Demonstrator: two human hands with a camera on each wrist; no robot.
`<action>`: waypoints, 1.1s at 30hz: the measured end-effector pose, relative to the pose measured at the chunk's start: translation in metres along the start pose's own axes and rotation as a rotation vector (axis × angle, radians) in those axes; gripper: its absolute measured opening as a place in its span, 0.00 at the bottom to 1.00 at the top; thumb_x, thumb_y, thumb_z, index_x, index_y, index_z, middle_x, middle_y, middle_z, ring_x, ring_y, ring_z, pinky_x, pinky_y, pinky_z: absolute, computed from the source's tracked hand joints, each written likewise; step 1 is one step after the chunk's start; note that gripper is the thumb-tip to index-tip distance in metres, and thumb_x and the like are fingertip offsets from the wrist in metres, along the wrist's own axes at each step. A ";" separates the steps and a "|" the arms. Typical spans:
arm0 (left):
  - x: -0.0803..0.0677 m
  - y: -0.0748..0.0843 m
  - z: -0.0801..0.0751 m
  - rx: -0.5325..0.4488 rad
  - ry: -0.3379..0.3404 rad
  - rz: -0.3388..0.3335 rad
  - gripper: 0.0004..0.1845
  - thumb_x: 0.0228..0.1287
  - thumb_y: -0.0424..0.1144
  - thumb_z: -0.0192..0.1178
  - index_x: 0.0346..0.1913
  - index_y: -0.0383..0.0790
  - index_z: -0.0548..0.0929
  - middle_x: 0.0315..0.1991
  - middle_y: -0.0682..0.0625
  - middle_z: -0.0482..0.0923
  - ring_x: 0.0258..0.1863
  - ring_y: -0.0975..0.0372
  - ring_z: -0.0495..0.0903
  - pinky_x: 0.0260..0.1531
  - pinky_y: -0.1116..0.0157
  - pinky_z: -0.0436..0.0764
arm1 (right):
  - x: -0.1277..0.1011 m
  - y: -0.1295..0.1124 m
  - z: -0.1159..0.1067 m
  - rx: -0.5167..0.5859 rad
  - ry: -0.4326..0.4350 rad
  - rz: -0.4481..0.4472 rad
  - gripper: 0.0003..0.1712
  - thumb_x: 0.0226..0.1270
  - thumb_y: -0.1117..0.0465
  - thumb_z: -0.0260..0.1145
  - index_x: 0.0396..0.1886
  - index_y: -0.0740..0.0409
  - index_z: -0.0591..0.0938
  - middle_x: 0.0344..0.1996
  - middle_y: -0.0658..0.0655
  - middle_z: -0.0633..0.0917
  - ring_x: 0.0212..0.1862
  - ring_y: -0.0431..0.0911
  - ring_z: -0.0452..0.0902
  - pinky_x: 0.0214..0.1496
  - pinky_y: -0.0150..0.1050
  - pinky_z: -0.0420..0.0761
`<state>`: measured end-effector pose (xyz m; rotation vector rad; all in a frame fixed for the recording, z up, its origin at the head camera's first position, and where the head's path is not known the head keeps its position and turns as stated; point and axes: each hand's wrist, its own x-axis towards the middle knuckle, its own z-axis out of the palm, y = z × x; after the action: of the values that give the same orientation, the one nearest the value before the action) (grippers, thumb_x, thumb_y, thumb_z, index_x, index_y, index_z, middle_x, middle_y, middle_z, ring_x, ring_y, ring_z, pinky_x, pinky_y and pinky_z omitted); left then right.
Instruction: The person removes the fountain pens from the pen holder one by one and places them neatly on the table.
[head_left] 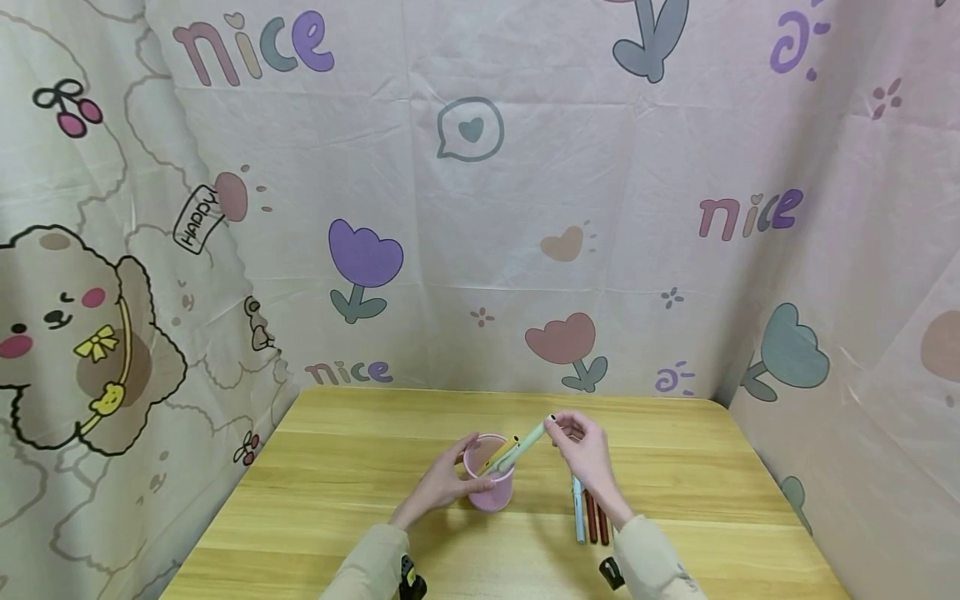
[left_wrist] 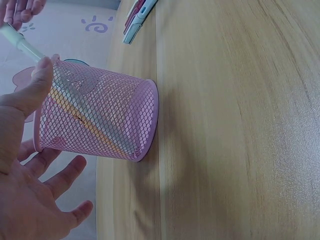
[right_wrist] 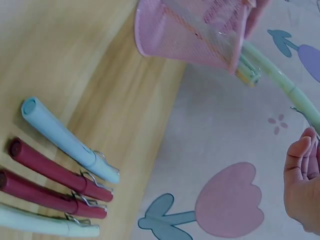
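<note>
My left hand (head_left: 442, 485) lay open against the pink cup (head_left: 490, 482); my right hand (head_left: 585, 454) pinched a green pen (head_left: 525, 442) slanting into it, pens (head_left: 591, 518) lying right of it.

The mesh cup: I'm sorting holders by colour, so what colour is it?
Pink; the mesh cup shows best in the left wrist view.

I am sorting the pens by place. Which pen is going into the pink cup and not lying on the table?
The pale green pen, pinched by the right hand, leans into the pink mesh cup. The other pens lie flat on the table.
</note>
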<state>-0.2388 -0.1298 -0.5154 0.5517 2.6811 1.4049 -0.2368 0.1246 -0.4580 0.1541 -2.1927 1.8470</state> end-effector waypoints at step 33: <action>0.001 -0.003 0.001 -0.013 0.003 0.007 0.51 0.55 0.47 0.76 0.76 0.33 0.61 0.72 0.31 0.67 0.67 0.34 0.72 0.65 0.33 0.71 | 0.003 0.018 -0.061 0.362 0.031 -0.020 0.04 0.79 0.62 0.54 0.48 0.55 0.72 0.33 0.45 0.90 0.26 0.35 0.76 0.27 0.25 0.77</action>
<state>-0.2402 -0.1305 -0.5185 0.5591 2.6736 1.4250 -0.2360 0.1881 -0.4650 0.2144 -1.8100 2.2015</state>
